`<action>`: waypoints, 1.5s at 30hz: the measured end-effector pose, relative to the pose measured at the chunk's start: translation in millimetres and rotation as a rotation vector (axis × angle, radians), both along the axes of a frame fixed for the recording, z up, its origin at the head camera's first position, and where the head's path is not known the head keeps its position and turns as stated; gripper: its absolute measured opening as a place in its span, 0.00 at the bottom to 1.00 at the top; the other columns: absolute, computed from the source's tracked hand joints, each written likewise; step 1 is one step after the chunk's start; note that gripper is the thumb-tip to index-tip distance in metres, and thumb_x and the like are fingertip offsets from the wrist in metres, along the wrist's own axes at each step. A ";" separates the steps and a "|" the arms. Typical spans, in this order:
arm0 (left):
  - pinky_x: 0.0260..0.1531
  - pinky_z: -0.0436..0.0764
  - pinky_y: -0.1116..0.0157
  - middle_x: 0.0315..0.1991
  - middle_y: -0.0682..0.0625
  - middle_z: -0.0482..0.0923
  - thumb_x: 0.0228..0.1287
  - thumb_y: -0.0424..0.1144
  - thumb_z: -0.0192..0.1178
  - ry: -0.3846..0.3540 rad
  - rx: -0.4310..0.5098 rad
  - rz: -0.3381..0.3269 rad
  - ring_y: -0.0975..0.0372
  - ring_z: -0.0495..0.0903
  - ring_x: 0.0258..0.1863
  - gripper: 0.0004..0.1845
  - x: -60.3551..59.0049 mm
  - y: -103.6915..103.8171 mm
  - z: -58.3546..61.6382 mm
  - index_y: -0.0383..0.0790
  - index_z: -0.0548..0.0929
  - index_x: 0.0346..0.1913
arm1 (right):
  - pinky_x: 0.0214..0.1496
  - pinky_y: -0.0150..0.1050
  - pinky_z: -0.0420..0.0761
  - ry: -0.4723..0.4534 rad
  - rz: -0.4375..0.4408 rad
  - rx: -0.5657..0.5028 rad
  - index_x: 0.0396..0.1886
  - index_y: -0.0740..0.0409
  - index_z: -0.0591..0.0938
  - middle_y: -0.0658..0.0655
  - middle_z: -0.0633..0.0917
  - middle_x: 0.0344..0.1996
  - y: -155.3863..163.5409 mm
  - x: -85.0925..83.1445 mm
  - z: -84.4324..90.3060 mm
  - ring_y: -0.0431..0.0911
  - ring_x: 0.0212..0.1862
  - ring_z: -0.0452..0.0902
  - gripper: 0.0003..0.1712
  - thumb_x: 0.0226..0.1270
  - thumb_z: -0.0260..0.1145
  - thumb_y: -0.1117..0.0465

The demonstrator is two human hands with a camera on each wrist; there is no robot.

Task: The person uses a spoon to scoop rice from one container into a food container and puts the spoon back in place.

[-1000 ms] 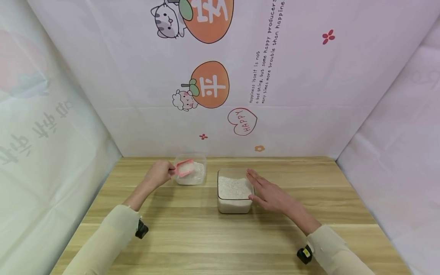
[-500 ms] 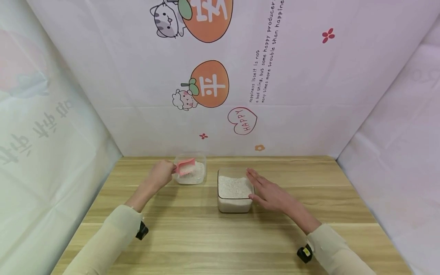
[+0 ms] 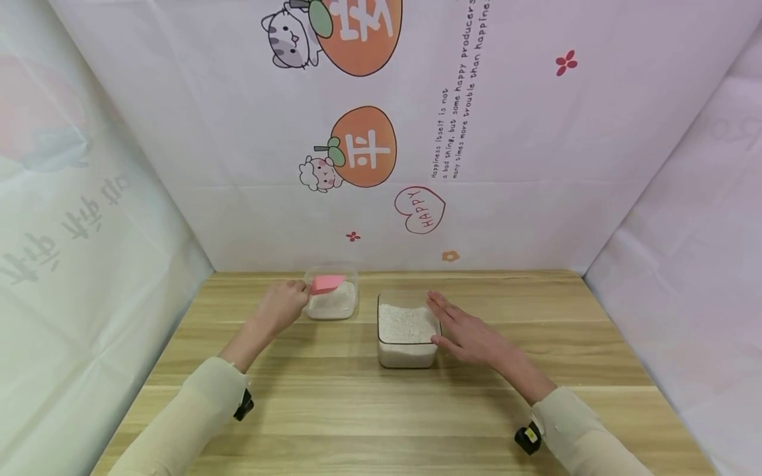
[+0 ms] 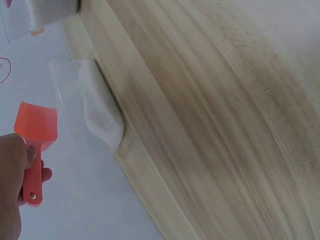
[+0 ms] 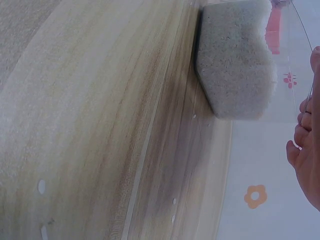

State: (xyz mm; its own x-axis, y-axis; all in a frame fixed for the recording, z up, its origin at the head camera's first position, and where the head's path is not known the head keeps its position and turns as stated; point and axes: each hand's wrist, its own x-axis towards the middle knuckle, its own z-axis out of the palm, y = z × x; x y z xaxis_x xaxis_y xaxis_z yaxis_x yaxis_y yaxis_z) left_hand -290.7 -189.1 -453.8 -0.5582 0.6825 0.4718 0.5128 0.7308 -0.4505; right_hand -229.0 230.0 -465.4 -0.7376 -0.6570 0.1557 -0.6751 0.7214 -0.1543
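Observation:
Pinched by its handle in my left hand is a pink scoop, tipped over above a small clear container. White rice lies heaped in that container. The left wrist view shows the scoop side-on, above the container's rim, with thumb and fingers around its handle. To the right stands a larger clear container well filled with rice. My right hand rests against its right side, fingers straight along the rim.
Loose rice grains are scattered on the wooden table in the right wrist view. A white printed sheet rises behind both containers at the table's back edge, and more sheets hang left and right.
My left hand has turned the scoop from level, with rice in it, to tipped over, its pink side now showing. The right hand and large container have stayed put.

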 end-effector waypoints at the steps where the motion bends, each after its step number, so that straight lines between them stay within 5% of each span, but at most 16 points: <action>1: 0.19 0.79 0.63 0.26 0.47 0.84 0.50 0.26 0.66 0.030 -0.005 -0.008 0.57 0.82 0.22 0.04 0.2 0.2 -1.5 0.36 0.85 0.30 | 0.72 0.52 0.68 -0.001 0.000 -0.001 0.79 0.66 0.52 0.64 0.53 0.79 0.1 0.1 -0.2 0.55 0.79 0.53 0.42 0.78 0.53 0.46; 5: 0.18 0.80 0.63 0.27 0.46 0.84 0.50 0.25 0.67 0.012 0.041 0.004 0.57 0.82 0.23 0.06 1.6 2.2 -3.7 0.36 0.86 0.32 | 0.72 0.52 0.67 -0.009 -0.002 -0.001 0.79 0.66 0.52 0.64 0.54 0.79 0.5 0.6 -0.6 0.55 0.79 0.53 0.42 0.78 0.53 0.46; 9: 0.15 0.76 0.62 0.21 0.46 0.79 0.55 0.29 0.69 -0.165 0.209 0.007 0.58 0.77 0.17 0.03 2.7 7.9 3.2 0.38 0.85 0.30 | 0.72 0.53 0.67 -0.012 -0.003 0.001 0.79 0.65 0.51 0.63 0.53 0.79 1.5 0.1 -1.6 0.56 0.79 0.52 0.42 0.78 0.52 0.45; 12: 0.16 0.75 0.62 0.18 0.49 0.77 0.61 0.33 0.68 -0.293 0.311 -0.025 0.61 0.73 0.15 0.06 4.8 18.5 16.4 0.40 0.84 0.27 | 0.71 0.53 0.68 0.010 0.003 0.001 0.78 0.66 0.53 0.64 0.54 0.79 2.9 -0.4 -2.2 0.57 0.78 0.55 0.42 0.78 0.52 0.45; 16: 0.26 0.81 0.61 0.22 0.50 0.82 0.62 0.32 0.68 -0.395 0.309 -0.063 0.60 0.80 0.22 0.05 13.4 39.0 40.0 0.41 0.86 0.29 | 0.71 0.53 0.69 0.036 0.014 -0.001 0.77 0.68 0.54 0.66 0.55 0.78 4.1 -1.2 -1.9 0.58 0.77 0.56 0.42 0.78 0.52 0.45; 22: 0.25 0.82 0.63 0.29 0.52 0.86 0.52 0.22 0.68 -0.371 0.172 -0.082 0.60 0.85 0.28 0.13 29.3 75.3 68.4 0.45 0.90 0.35 | 0.72 0.53 0.67 0.009 0.005 0.010 0.78 0.67 0.53 0.64 0.54 0.79 4.6 -2.6 -1.3 0.57 0.78 0.54 0.43 0.77 0.53 0.45; 26: 0.19 0.77 0.66 0.28 0.55 0.84 0.59 0.28 0.66 -0.314 0.020 -0.058 0.63 0.81 0.25 0.09 35.5 99.2 79.1 0.48 0.89 0.33 | 0.73 0.52 0.66 -0.009 -0.004 0.017 0.79 0.66 0.52 0.63 0.53 0.79 4.9 -2.5 -1.9 0.56 0.79 0.52 0.43 0.78 0.53 0.44; 31: 0.19 0.77 0.68 0.27 0.55 0.86 0.56 0.30 0.69 -0.239 -0.162 -0.080 0.63 0.80 0.23 0.08 35.8 127.0 80.5 0.49 0.88 0.30 | 0.72 0.52 0.67 -0.019 -0.004 0.020 0.79 0.65 0.52 0.62 0.52 0.80 4.4 -1.9 -1.6 0.55 0.79 0.52 0.43 0.78 0.52 0.44; 36: 0.17 0.76 0.69 0.20 0.61 0.81 0.58 0.36 0.68 -0.198 -0.238 -0.098 0.68 0.69 0.17 0.09 33.6 156.2 79.4 0.56 0.87 0.25 | 0.71 0.52 0.68 0.000 0.000 0.020 0.79 0.65 0.52 0.63 0.52 0.80 3.1 -3.0 -1.5 0.55 0.79 0.53 0.43 0.78 0.52 0.44; 39: 0.16 0.72 0.70 0.18 0.63 0.78 0.62 0.37 0.64 -0.214 -0.327 -0.070 0.68 0.62 0.16 0.15 35.8 174.0 79.5 0.55 0.81 0.18 | 0.71 0.52 0.69 0.003 0.009 0.012 0.79 0.65 0.53 0.62 0.52 0.80 1.8 -3.8 -0.9 0.55 0.79 0.54 0.43 0.78 0.53 0.44; 45: 0.12 0.60 0.71 0.21 0.61 0.68 0.70 0.36 0.58 -0.337 -0.520 0.049 0.67 0.58 0.19 0.14 39.8 202.7 81.9 0.55 0.81 0.25 | 0.69 0.53 0.70 0.009 0.009 0.005 0.79 0.65 0.53 0.63 0.53 0.80 0.1 -3.8 -0.9 0.56 0.77 0.56 0.42 0.77 0.53 0.45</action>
